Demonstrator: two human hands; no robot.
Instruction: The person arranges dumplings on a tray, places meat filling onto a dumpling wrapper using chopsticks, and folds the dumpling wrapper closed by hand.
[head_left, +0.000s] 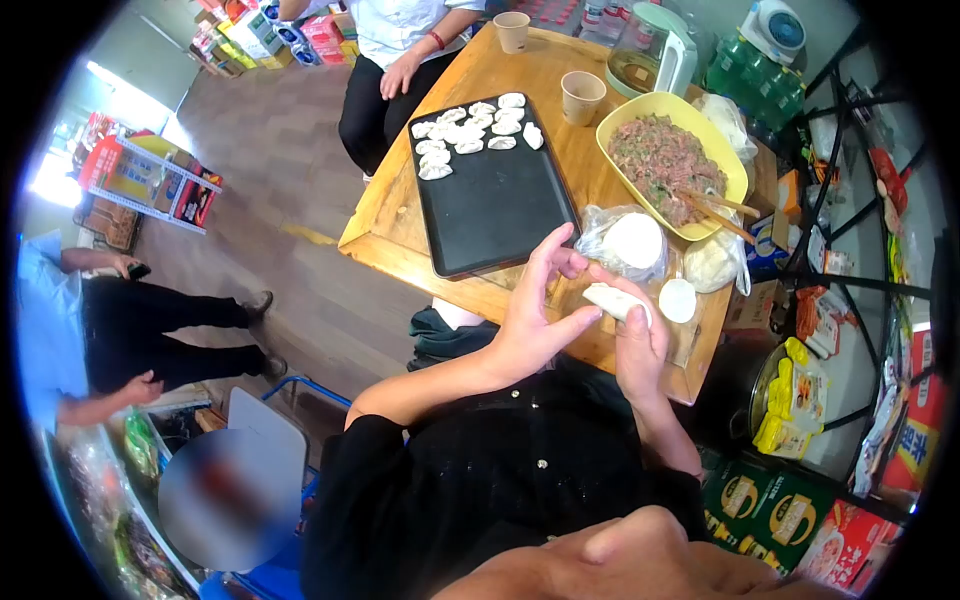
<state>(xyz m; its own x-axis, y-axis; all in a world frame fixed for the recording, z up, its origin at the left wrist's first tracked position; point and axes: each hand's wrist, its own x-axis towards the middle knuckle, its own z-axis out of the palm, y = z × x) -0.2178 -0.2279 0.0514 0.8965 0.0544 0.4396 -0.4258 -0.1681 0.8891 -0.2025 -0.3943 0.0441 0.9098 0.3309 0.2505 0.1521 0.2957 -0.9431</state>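
A folded white dumpling (615, 301) is held up over the table's near edge. My right hand (642, 350) is closed on it, the thumb pressing its near side and the fingers behind it. My left hand (535, 315) is beside it with thumb and fingers apart; the thumb tip is close to the dumpling's left end, and I cannot tell if it touches. Beyond my hands lie a stack of round wrappers (634, 242) in a plastic bag and one loose wrapper (678, 300). A black tray (490, 220) carries several finished dumplings (470, 128) at its far end.
A yellow bowl (735, 165) of minced filling with chopsticks (722, 208) stands at the right. Two paper cups (581, 98) and a kettle (645, 50) are behind. One person (410, 40) sits across the table; another (130, 320) stands at left. Shelves (850, 270) line the right.
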